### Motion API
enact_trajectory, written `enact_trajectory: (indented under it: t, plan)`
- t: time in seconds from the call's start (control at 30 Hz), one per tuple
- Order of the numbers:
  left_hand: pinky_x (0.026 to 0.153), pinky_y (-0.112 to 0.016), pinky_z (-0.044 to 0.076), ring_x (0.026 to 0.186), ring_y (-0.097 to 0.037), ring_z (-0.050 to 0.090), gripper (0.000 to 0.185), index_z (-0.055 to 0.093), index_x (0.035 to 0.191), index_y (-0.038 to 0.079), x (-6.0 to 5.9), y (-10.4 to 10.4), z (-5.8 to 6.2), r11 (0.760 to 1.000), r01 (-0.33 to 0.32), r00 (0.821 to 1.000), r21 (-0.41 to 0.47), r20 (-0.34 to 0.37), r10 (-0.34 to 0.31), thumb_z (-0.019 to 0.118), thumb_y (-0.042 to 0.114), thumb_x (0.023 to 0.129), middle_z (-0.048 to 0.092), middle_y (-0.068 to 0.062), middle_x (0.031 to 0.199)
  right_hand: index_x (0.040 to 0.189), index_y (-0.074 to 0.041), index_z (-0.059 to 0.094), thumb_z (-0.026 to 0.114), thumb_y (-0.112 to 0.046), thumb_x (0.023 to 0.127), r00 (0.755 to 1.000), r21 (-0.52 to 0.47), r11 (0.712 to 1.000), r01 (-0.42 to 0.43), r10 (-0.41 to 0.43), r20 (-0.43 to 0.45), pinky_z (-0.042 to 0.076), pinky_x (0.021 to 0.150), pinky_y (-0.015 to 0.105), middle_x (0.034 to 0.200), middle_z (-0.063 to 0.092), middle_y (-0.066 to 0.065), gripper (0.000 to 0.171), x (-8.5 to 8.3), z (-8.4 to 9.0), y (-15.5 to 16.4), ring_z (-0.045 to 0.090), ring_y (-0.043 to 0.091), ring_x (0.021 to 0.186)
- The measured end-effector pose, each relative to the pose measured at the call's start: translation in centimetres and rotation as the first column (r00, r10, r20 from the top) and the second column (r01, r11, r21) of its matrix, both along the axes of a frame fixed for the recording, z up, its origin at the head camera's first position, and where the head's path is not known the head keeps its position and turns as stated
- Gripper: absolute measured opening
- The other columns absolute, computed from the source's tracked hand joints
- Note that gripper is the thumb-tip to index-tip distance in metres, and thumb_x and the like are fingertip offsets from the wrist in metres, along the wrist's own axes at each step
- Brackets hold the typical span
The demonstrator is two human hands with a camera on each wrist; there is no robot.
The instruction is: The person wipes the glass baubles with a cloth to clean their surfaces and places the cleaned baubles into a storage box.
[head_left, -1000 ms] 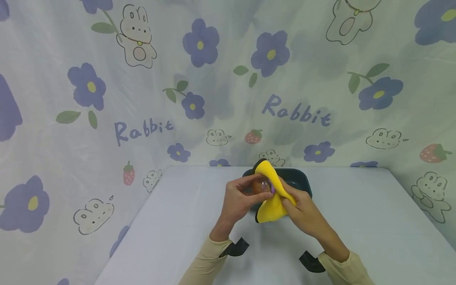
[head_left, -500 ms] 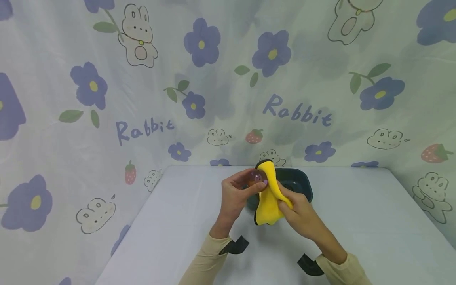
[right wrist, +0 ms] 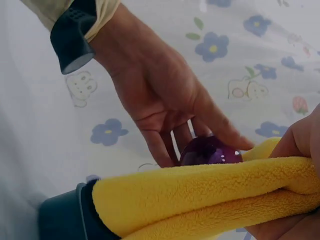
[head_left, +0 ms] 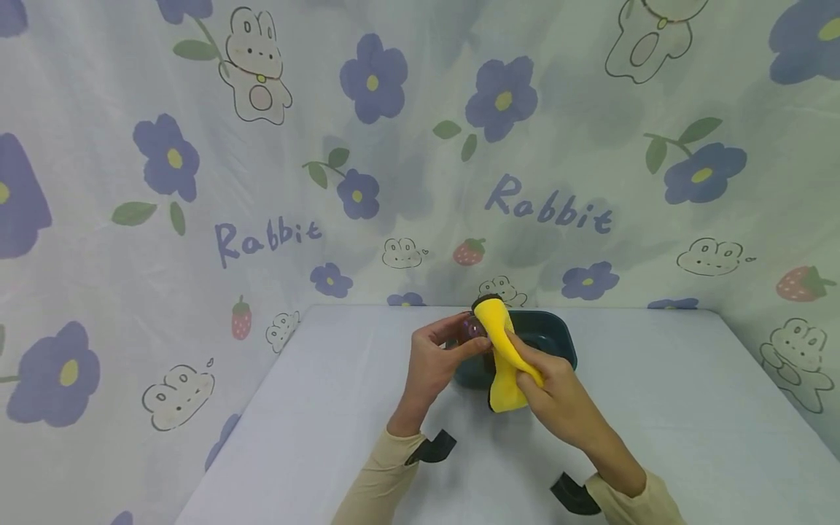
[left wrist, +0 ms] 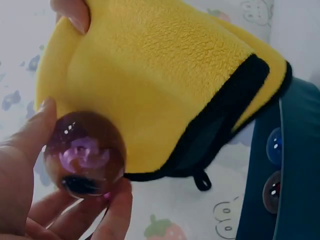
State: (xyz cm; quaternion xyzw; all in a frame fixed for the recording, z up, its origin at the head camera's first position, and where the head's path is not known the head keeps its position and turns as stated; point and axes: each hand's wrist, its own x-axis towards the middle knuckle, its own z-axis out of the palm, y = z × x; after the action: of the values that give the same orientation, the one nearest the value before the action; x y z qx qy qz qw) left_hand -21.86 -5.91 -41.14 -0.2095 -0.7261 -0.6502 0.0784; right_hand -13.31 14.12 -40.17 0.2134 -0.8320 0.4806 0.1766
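My left hand point(head_left: 429, 361) holds a glossy clear ball point(left wrist: 85, 155) with a purple swirl and a dark patch in it, gripped between thumb and fingers. A folded yellow cloth point(head_left: 508, 372) with black edging and a small loop is gripped by my right hand point(head_left: 558, 401). In the left wrist view the cloth spreads directly behind the ball; in the head view its upper fold overlaps the ball's right side. Seen from the right wrist, the ball point(right wrist: 212, 150) looks dark purple, its lower part hidden by the cloth. Both hands are raised in front of the tub.
A dark teal tub point(head_left: 566, 337) stands at the back of the white table point(head_left: 656, 408), partly hidden by the cloth and hands. Inside it, a blue ball point(left wrist: 275, 146) and a reddish-brown ball point(left wrist: 272, 192) show. A curtain point(head_left: 420, 168) with flowers and rabbits hangs behind.
The ball and left hand have moved slightly left and up. The cloth's lower corner has swung left, then right, and its upper fold now covers more of the ball than half a second ago.
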Motion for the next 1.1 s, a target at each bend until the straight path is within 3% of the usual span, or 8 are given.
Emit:
enact_trajectory:
  t: [0.1,0.23,0.37,0.53,0.67,0.8,0.9,1.1]
  plan:
    - [0.085,-0.034,0.059,0.089,-0.016,0.067,0.038,0.079,0.116,0.021,-0.1,-0.1,-0.1,0.998,0.036,0.999,-0.052,-0.009,-0.037,0.088,0.035,0.082,0.077,-0.004,0.097,0.151,-0.001,0.049,0.052,0.01,0.095,1.0,0.012,1.0,-0.003,0.003,-0.028,0.059,0.077,0.021,0.143,0.063,0.02,0.057,0.0,0.1,0.0,0.063,0.016,0.089]
    - [0.085,-0.034,0.06,0.088,-0.015,0.068,0.032,0.079,0.112,0.017,-0.1,0.2,-0.3,0.988,0.127,0.992,-0.084,0.005,-0.127,0.088,0.027,0.083,0.077,-0.006,0.095,0.153,-0.008,0.049,0.051,0.013,0.093,0.995,0.041,0.999,0.0,0.004,-0.1,0.053,0.079,0.019,0.149,0.059,0.019,0.064,-0.1,0.1,0.1,0.062,0.018,0.094]
    - [0.088,-0.036,0.062,0.091,-0.015,0.07,0.03,0.079,0.11,0.015,0.2,0.4,-0.3,0.982,0.164,0.986,-0.097,0.015,-0.164,0.089,0.023,0.082,0.08,-0.005,0.101,0.154,-0.009,0.048,0.051,0.014,0.092,0.991,0.069,0.998,0.006,0.004,-0.135,0.045,0.099,0.006,0.155,0.054,0.016,0.066,-0.3,0.1,0.2,0.066,0.024,0.119]
    - [0.08,-0.032,0.061,0.084,-0.014,0.067,0.028,0.079,0.106,0.017,0.8,0.6,0.0,0.975,0.176,0.983,-0.136,-0.022,-0.181,0.089,0.023,0.081,0.079,-0.004,0.094,0.154,-0.005,0.047,0.052,0.013,0.092,0.982,0.103,0.995,0.004,0.016,-0.187,0.031,0.113,0.006,0.158,0.049,0.017,0.065,-0.7,-0.2,0.5,0.052,0.038,0.141]
    - [0.076,-0.025,0.06,0.086,-0.011,0.065,0.034,0.079,0.112,0.017,1.5,0.7,0.4,0.967,0.18,0.979,-0.179,-0.062,-0.193,0.089,0.026,0.081,0.079,0.0,0.099,0.155,-0.006,0.046,0.053,0.011,0.094,0.985,0.117,0.993,0.009,0.012,-0.172,0.042,0.106,0.008,0.158,0.05,0.016,0.064,-1.2,-0.5,1.1,0.062,0.033,0.132]
    - [0.076,-0.025,0.062,0.09,-0.009,0.067,0.039,0.079,0.117,0.014,2.0,0.7,0.7,0.966,0.168,0.981,-0.195,-0.066,-0.183,0.089,0.028,0.082,0.079,0.0,0.109,0.154,-0.005,0.047,0.05,0.01,0.096,0.996,0.056,0.998,-0.04,0.045,-0.08,0.058,0.082,0.017,0.153,0.056,0.018,0.061,-1.7,-0.8,1.7,0.066,0.015,0.097]
    - [0.078,-0.026,0.064,0.095,-0.018,0.072,0.042,0.077,0.119,0.01,2.1,0.6,1.0,0.968,0.186,0.979,-0.168,-0.057,-0.198,0.089,0.027,0.082,0.078,-0.005,0.114,0.152,-0.001,0.048,0.048,0.01,0.097,0.997,-0.004,0.997,-0.077,0.077,-0.023,0.056,0.068,0.023,0.144,0.062,0.024,0.057,-1.9,-1.0,2.0,0.06,0.011,0.079]
    - [0.081,-0.03,0.065,0.106,-0.032,0.075,0.05,0.074,0.126,0.007,2.0,0.4,1.3,0.973,0.214,0.974,-0.09,-0.053,-0.219,0.089,0.026,0.083,0.075,-0.011,0.123,0.153,0.003,0.044,0.048,0.004,0.101,0.992,-0.075,0.993,-0.095,0.101,0.08,0.057,0.067,0.023,0.124,0.069,0.024,0.052,-1.8,-0.6,2.0,0.06,0.012,0.074]
